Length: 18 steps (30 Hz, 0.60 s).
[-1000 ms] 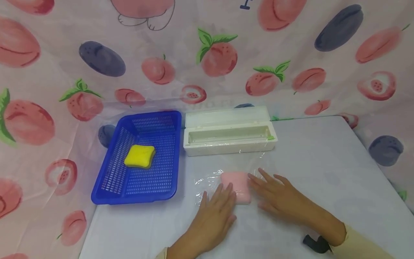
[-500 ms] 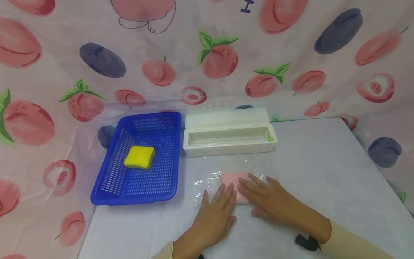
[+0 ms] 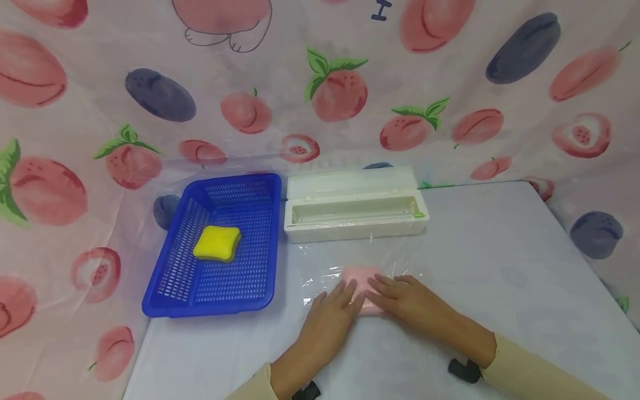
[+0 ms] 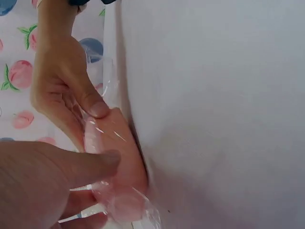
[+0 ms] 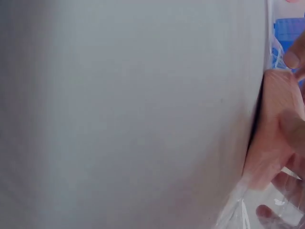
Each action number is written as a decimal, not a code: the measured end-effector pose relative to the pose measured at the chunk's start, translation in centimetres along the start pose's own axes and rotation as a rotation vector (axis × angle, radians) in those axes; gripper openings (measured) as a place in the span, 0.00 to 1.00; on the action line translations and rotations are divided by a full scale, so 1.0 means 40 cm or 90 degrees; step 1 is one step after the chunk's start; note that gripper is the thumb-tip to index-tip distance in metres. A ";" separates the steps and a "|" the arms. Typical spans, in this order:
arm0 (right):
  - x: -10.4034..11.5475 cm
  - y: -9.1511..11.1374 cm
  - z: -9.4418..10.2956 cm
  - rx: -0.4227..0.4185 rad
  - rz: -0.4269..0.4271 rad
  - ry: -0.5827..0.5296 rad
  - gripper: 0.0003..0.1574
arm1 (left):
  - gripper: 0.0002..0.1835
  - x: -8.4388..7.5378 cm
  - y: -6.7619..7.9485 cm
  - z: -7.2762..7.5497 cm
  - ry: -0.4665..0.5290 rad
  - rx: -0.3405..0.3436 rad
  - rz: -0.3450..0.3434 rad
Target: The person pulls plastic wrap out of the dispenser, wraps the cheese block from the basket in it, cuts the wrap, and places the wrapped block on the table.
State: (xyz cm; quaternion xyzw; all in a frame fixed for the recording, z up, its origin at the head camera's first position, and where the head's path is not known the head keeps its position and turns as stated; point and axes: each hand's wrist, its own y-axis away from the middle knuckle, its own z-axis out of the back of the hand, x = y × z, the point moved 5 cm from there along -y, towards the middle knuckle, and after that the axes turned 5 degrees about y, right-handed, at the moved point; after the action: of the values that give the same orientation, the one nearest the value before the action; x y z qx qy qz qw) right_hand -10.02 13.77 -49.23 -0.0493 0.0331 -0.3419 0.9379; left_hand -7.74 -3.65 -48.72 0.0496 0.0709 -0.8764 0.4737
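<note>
Both hands are drawn closer over the sponge (image 3: 361, 276); left hand (image 3: 327, 318) and right hand (image 3: 407, 300) press it flat-fingered through film (image 3: 400, 253).

Staged tabletop recording booth, not a lived-in room; fruit-printed plastic curtain (image 3: 320, 83) encloses the white table (image 3: 500, 250) along its far and side edges; wrist-mounted cameras strapped on.

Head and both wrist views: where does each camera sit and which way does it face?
Head: above, looking forward and down at the table; both forearms and hands show.
Left wrist: low by the left hand, facing the pink sponge; the right hand shows too.
Right wrist: low at the tabletop, facing the sponge edge; fingertips show.
All three share the film-wrapped sponge.
</note>
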 end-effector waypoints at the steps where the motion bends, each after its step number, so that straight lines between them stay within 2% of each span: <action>1: 0.000 0.001 0.001 0.003 -0.002 0.001 0.37 | 0.23 0.001 0.000 0.001 0.002 -0.008 -0.004; 6: -0.003 0.008 0.008 -0.002 -0.020 -0.042 0.36 | 0.31 0.008 0.006 0.002 0.033 -0.021 -0.013; 11: -0.014 0.011 0.019 -0.037 -0.049 -0.162 0.32 | 0.35 0.014 0.010 -0.001 0.056 -0.043 -0.027; 15: -0.020 0.015 0.027 -0.040 -0.077 -0.249 0.30 | 0.31 0.018 0.006 0.003 0.081 -0.091 -0.070; 18: -0.020 0.020 0.033 -0.034 -0.086 -0.259 0.30 | 0.27 0.018 0.001 0.013 0.108 -0.131 -0.123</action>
State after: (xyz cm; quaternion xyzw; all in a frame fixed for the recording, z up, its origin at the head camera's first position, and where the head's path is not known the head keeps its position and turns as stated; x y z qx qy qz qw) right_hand -9.99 15.00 -47.99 -0.1445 -0.1510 -0.3859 0.8986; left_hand -8.11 -4.36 -48.34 0.0678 0.2043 -0.8987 0.3821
